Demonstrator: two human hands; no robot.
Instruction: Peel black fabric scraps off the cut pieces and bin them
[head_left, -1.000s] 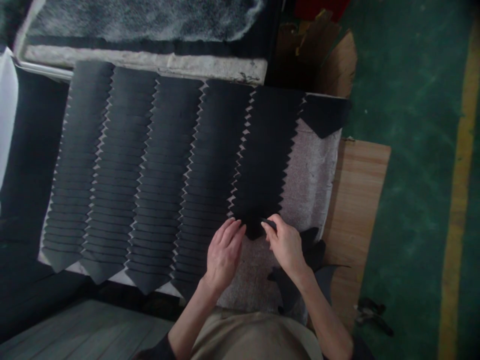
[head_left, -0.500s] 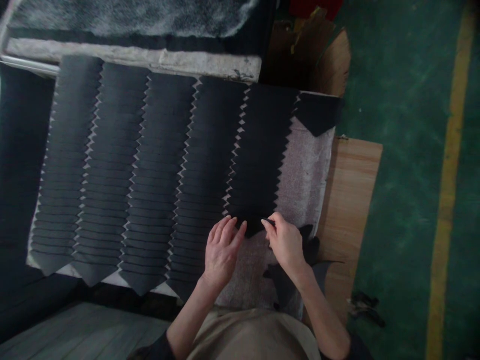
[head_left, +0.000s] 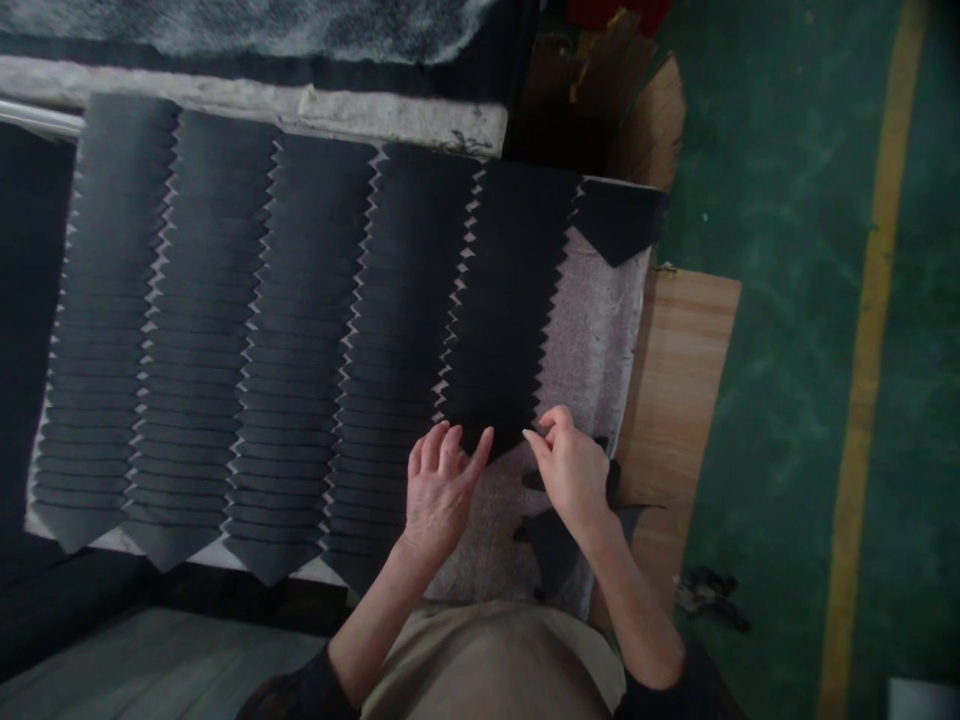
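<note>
Left hand [head_left: 439, 490] flat, right [head_left: 571, 470] pinches piece [head_left: 504, 435]

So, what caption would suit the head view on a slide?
Left hand and right hand at the end of a row of overlapped dark pieces on grey felt.

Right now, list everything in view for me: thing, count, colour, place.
columns of pointed pieces: five, black, overlapped side by side on the mat.
single pointed piece: one, black, mat's far right corner.
loose pieces: a few, black, under the right wrist.
mat: one, grey, under the pieces.
board: one, light wood, right of the mat.
cardboard box: one, brown, beyond the board.
line: one, yellow, on green floor.
left hand: one, open, fingers on the fifth column's nearest piece.
right hand: one, fingers bunched at that piece's right edge; grip unclear.
</note>
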